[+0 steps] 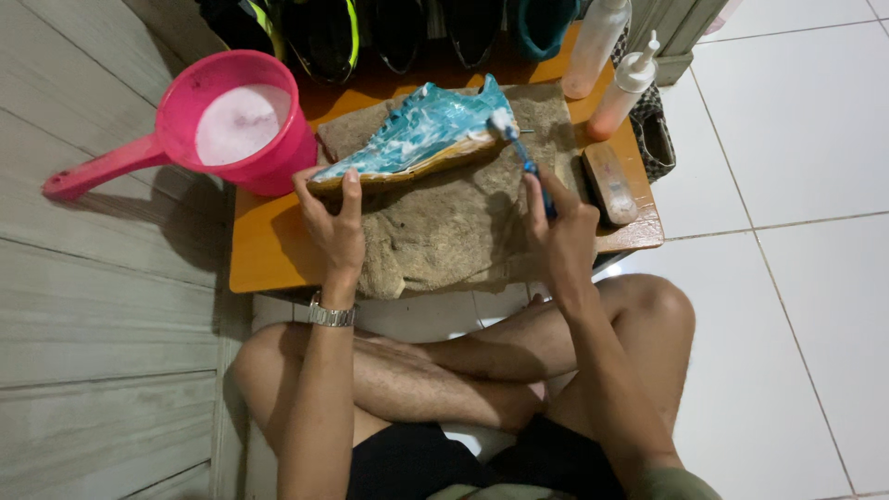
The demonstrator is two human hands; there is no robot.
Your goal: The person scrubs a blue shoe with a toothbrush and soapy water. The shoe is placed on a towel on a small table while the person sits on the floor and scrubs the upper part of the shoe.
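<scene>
Head view, looking down at a person sitting cross-legged on a white tile floor (796, 130) in front of a low orange desk (269, 245). A brown towel (454, 231) is spread on the desk, center frame. A teal shoe (421, 130) lies on its side on the towel, upper center, covered in white foam, its tan sole edge facing the person.

Left hand (335, 218), center-left, is closed around the shoe's near end: thumb up against the sole edge, fingers wrapped over the tip. A metal watch (331, 315) sits on that wrist.

Right hand (560, 231), center-right, is closed tight around a blue brush (523, 153). The brush head, white with foam, touches the shoe's far end, upper center.

A pink dipper (236, 125), upper left, stands at the desk's left corner, holding foamy white liquid, its handle pointing to the left edge of the frame. Two bottles (607, 65) with peach-coloured liquid stand upper right on the desk, side by side. A scrub brush (611, 183) lies just right of the towel, near the right hand. More shoes (398, 32) line the top of the frame, dark ones and a teal one. Grey wall panels (102, 306) fill the left side.
</scene>
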